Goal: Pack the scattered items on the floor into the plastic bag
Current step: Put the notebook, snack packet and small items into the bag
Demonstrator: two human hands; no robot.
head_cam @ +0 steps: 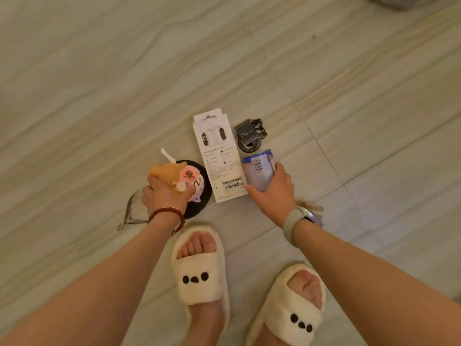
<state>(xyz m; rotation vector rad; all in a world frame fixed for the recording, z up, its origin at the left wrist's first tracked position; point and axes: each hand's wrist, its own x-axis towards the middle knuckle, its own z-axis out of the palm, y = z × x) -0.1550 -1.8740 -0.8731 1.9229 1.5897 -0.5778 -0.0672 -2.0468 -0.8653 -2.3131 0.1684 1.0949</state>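
My left hand (163, 196) grips a plush toy (174, 174) left of the white box (219, 156); my right hand (273, 193) holds a can (259, 168) just right of it.

Black round item (199, 196): largely covered by the plush toy (179, 177) and the left hand (163, 196); its kind cannot be told.
Plush toy: lower part hidden under the left hand's fingers.
White box (219, 156): small print too fine to be read.
Can (259, 171): near end concealed by the right hand (273, 193); label blurred.
Dark bundle (249, 134): cables and block not separable.
Pale object (310, 207): mostly masked by the right wrist.
Grey object (404, 1): cut off by the top edge.
Slippers (199, 278): heels cut off by the bottom edge.
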